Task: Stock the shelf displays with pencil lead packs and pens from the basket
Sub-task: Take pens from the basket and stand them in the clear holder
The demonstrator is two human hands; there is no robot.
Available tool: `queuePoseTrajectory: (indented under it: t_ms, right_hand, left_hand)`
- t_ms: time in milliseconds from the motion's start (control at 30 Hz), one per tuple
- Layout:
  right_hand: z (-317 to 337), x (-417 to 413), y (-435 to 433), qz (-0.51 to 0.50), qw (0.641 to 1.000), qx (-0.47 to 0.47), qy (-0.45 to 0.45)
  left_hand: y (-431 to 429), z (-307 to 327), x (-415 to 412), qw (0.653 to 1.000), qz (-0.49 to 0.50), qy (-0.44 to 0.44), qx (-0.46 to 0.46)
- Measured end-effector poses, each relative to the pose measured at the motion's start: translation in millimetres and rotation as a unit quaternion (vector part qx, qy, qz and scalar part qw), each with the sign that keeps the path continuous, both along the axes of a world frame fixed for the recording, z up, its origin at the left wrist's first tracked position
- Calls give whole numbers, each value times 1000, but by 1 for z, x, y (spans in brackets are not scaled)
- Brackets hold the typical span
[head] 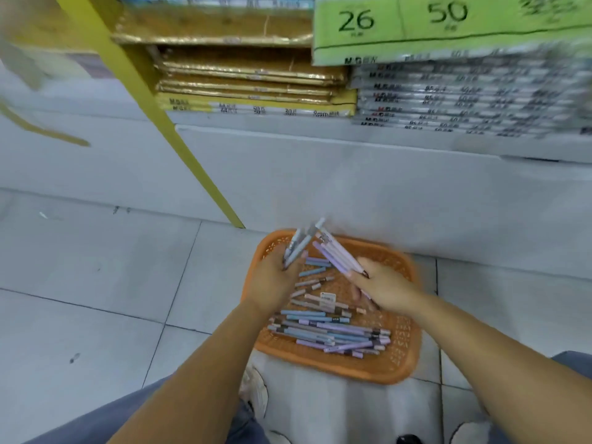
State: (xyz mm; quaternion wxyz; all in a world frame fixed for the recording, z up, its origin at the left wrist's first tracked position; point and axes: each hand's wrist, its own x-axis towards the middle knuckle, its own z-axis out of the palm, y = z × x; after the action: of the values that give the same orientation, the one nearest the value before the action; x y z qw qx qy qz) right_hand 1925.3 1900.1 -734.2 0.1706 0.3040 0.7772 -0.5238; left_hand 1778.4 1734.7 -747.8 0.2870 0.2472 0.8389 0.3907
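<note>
An orange basket (405,363) sits on the tiled floor in front of the shelf base. Several loose blue, purple and pink pens (333,334) lie in it, with a small white pack (328,299) among them. My left hand (272,283) grips a bunch of blue-grey pens (301,243) above the basket's far left corner. My right hand (381,288) grips a bunch of purple pens (336,254) pointing up and left. The two bunches almost meet at their tips.
The white shelf base (352,187) rises just behind the basket. Stacked gold paper packs (250,78) and grey packs (464,100) lie on the low shelf, under a green carton (448,27). A yellow post (166,123) slants down to the floor. My knees and shoes show at the bottom.
</note>
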Motion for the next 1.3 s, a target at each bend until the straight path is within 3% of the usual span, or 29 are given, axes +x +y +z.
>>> queuePoseTrajectory:
  t_ms: [133, 233, 400, 500, 667, 833, 1167, 1300]
  right_hand:
    - [74, 3, 13, 99, 993, 62, 14]
    - [131, 11, 19, 137, 985, 102, 22]
    - [212, 26, 30, 151, 978, 136, 55]
    - [253, 36, 36, 105, 978, 136, 117]
    - [301, 45, 40, -33, 961, 101, 257]
    - [315, 48, 42, -212, 871, -49, 441]
    - [336, 41, 48, -247, 829, 5, 502]
    - [361, 48, 52, -291, 787, 25, 544]
  left_hand:
    - [13, 75, -10, 992, -38, 99, 64]
    - [23, 132, -6, 972, -159, 148, 93]
    - [28, 207, 21, 969, -246, -5, 30]
    - [32, 239, 34, 962, -270, -22, 44]
    - [41, 286, 41, 972, -200, 0, 120]
    - [57, 302, 46, 974, -103, -34, 200]
    - [70, 312, 46, 966, -119, -79, 215]
    - [64, 325, 46, 967, -74, -58, 235]
